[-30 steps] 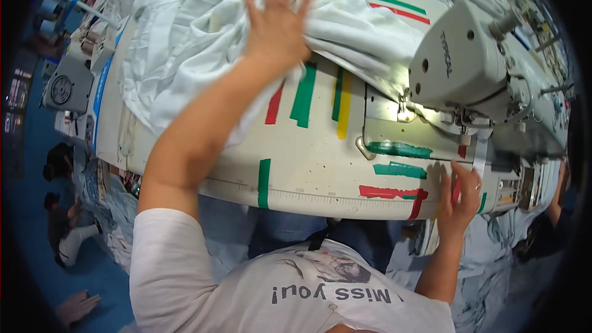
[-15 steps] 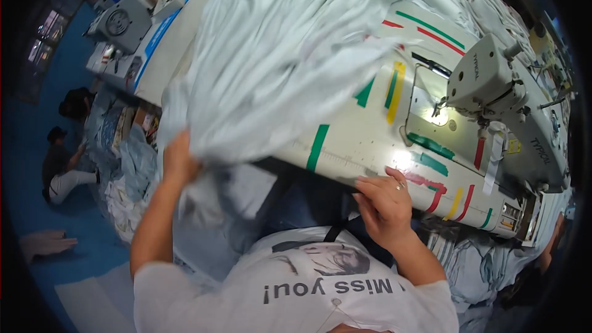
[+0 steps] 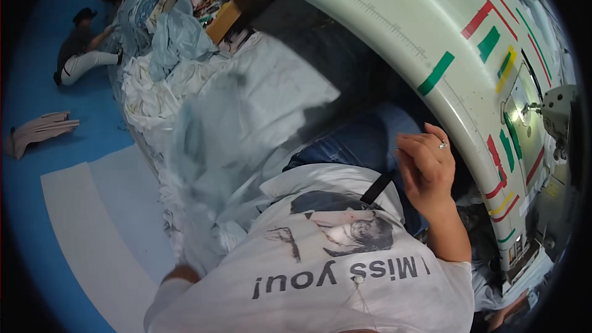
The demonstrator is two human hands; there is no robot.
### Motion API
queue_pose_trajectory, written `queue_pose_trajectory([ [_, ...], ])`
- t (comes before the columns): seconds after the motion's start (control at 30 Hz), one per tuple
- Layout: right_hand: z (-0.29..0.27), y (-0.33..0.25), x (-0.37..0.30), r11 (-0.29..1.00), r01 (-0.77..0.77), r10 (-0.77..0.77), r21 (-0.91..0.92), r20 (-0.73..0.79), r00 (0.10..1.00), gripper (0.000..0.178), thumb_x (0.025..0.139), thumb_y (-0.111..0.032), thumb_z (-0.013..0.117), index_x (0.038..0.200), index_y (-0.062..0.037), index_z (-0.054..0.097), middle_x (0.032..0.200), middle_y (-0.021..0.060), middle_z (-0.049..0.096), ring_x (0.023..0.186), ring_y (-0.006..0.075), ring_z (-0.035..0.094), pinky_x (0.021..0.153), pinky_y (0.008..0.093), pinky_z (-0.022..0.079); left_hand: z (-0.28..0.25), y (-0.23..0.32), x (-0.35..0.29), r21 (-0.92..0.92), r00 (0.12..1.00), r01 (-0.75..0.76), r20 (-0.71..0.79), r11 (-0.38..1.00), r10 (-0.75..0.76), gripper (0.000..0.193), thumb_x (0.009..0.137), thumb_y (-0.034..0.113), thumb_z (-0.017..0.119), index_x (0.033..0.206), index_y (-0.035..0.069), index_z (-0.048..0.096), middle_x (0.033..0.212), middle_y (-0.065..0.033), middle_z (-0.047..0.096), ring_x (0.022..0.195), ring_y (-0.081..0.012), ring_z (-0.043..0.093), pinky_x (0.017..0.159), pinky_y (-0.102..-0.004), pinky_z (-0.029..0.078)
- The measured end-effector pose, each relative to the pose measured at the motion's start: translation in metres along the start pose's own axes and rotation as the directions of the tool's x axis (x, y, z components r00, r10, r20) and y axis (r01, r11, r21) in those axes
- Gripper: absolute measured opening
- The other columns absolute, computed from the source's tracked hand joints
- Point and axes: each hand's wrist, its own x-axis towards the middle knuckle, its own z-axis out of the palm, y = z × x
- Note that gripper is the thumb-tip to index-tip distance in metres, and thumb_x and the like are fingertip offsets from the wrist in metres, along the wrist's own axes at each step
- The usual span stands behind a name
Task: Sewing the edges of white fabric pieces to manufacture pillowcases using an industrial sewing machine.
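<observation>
At the front edge of the pale sewing table [image 3: 382, 6] is my right hand [image 3: 430, 163], a ring on one finger. Its fingers bend loosely, thumb apart, and nothing shows in them. My left arm [image 3: 180, 273] is at the lower left beside my body, next to a heap of pale, thin fabric [image 3: 216, 123]. Fabric and blur hide the left fingers, so what they hold cannot be made out. At the far right, the sewing machine head [image 3: 560, 114] stands over a lit needle plate.
A cardboard box [image 3: 225, 21] of small items sits beyond the heap. Pale sheets [image 3: 92, 209] and a dusky pink piece of cloth [image 3: 46, 129] lie on the blue floor. A person [image 3: 83, 49] crouches at the far left. Coloured tape strips [image 3: 436, 73] mark the table.
The view has swung left and down. My left hand, earlier on white fabric at the table, has dropped to the lower left. My right hand has come off the table edge.
</observation>
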Motion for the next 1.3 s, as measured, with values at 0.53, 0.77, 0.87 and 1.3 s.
queue_pose_trajectory([
  [0.53, 0.021, 0.006, -0.019, 0.899, -0.417, 0.424, -0.134, 0.021, 0.906, 0.018, 0.074, 0.011, 0.066, 0.088, -0.0007, 0.063, 0.084, 0.0090, 0.067, 0.077, 0.0246, 0.065, 0.092, 0.0442, 0.046, -0.253, 0.118, 0.215, -0.709, 0.847, -0.107, -0.432, 0.697, -0.309, 0.025, 0.071, 0.020, 0.081, 0.072, 0.002, 0.063, 0.073, -0.0166, 0.066, 0.070, -0.0349, 0.064, 0.066, -0.0417, 0.051],
  [0.77, 0.032, 0.012, -0.003, 0.904, -0.418, 0.426, -0.083, 0.121, 0.897, 0.021, 0.072, 0.009, 0.069, 0.090, -0.0023, 0.065, 0.081, 0.0072, 0.067, 0.075, 0.0238, 0.066, 0.089, 0.0435, 0.047, -0.237, 0.154, 0.089, -0.626, 0.891, -0.335, 0.033, 0.704, 0.453, 0.023, 0.070, 0.022, 0.077, 0.072, 0.002, 0.065, 0.072, -0.0158, 0.065, 0.066, -0.0304, 0.062, 0.063, -0.0401, 0.047],
  [0.87, 0.036, 0.013, 0.004, 0.911, -0.404, 0.411, -0.077, 0.127, 0.903, 0.022, 0.072, 0.008, 0.069, 0.091, -0.0021, 0.065, 0.081, 0.0075, 0.067, 0.076, 0.0237, 0.066, 0.088, 0.0437, 0.047, -0.212, 0.149, 0.095, -0.455, 0.756, -0.450, 0.264, 0.768, 0.599, 0.021, 0.073, 0.022, 0.074, 0.074, 0.002, 0.066, 0.077, -0.0169, 0.066, 0.067, -0.0314, 0.062, 0.063, -0.0403, 0.048],
  [1.3, 0.047, 0.014, -0.001, 0.897, -0.436, 0.443, -0.074, 0.166, 0.881, 0.022, 0.071, 0.008, 0.070, 0.090, -0.0011, 0.065, 0.084, 0.0091, 0.069, 0.078, 0.0243, 0.067, 0.088, 0.0445, 0.048, -0.263, 0.192, 0.190, -0.595, 0.764, -0.285, -0.615, 0.751, -0.197, 0.028, 0.082, 0.003, 0.062, 0.109, 0.003, 0.057, 0.095, -0.0185, 0.067, 0.090, -0.0372, 0.066, 0.079, -0.0440, 0.051],
])
